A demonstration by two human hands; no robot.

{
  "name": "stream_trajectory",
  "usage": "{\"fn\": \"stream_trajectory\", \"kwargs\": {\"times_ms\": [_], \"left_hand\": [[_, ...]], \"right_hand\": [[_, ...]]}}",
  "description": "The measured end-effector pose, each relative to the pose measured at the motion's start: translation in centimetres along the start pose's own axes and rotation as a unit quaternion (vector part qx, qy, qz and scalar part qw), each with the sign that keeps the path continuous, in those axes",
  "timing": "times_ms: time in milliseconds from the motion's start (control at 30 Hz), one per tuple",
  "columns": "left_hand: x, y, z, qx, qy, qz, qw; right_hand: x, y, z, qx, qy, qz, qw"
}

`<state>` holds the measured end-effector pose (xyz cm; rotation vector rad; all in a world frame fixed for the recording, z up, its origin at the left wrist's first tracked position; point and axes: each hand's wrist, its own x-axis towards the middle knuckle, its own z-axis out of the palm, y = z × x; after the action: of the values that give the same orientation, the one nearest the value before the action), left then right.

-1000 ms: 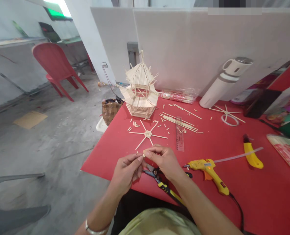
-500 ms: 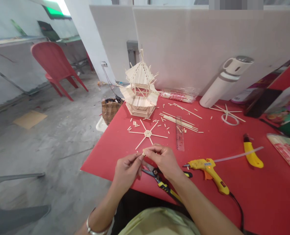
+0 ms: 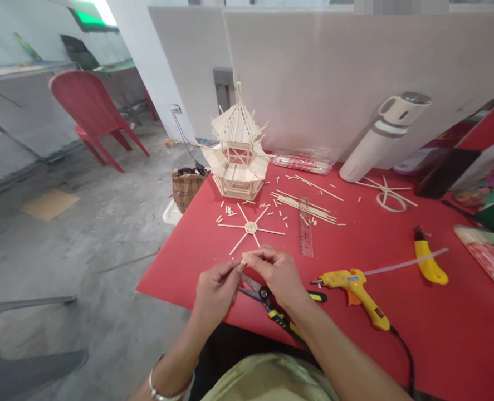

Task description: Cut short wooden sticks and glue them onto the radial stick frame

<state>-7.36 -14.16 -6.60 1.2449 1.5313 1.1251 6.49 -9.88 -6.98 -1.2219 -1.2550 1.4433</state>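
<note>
Between my fingertips, just above the near edge of the table, is a small wooden piece [image 3: 244,262], mostly hidden by my own fingers. My left hand [image 3: 214,287] and my right hand [image 3: 277,275] both pinch it, thumbs and forefingers almost meeting. Below them lies a pair of cutters [image 3: 264,293] with black-and-yellow handles, blades apart. Just beyond my fingers a six-armed stick star [image 3: 250,227] lies flat, short offcuts scattered near it. The clear ruler [image 3: 306,228] beside the long sticks [image 3: 307,209] has markings too fine for me to read. To my right, the yellow glue gun [image 3: 355,281] carries a pale label, its print too small to make out, and a small orange light glows on its body. The stick packet [image 3: 303,162] near the partition [image 3: 313,72] and the second packet [image 3: 487,259] at the far right have red-and-white printing I can't read. A stick-built pagoda [image 3: 238,153] stands at the table's far left, and a white flask [image 3: 382,139] stands farther right. All this sits on a bright red tabletop [image 3: 397,356]. Past its left edge is a grey, stained concrete floor [image 3: 117,239] with a red plastic chair [image 3: 82,106] and a flat piece of cardboard [image 3: 50,205].
</note>
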Motion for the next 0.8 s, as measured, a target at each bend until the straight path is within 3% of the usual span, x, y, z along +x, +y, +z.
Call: {"fn": "stream_trajectory", "kwargs": {"times_ms": [267,800], "left_hand": [[0.1,-0.5,0.0,0.024,0.012,0.056,0.998],[0.3,-1.8,0.0,-0.029,0.004,0.022,0.999]], "right_hand": [[0.0,0.2,0.1,0.009,0.007,0.003,1.000],[0.0,0.7,-0.4,-0.056,0.001,-0.026,0.998]]}}
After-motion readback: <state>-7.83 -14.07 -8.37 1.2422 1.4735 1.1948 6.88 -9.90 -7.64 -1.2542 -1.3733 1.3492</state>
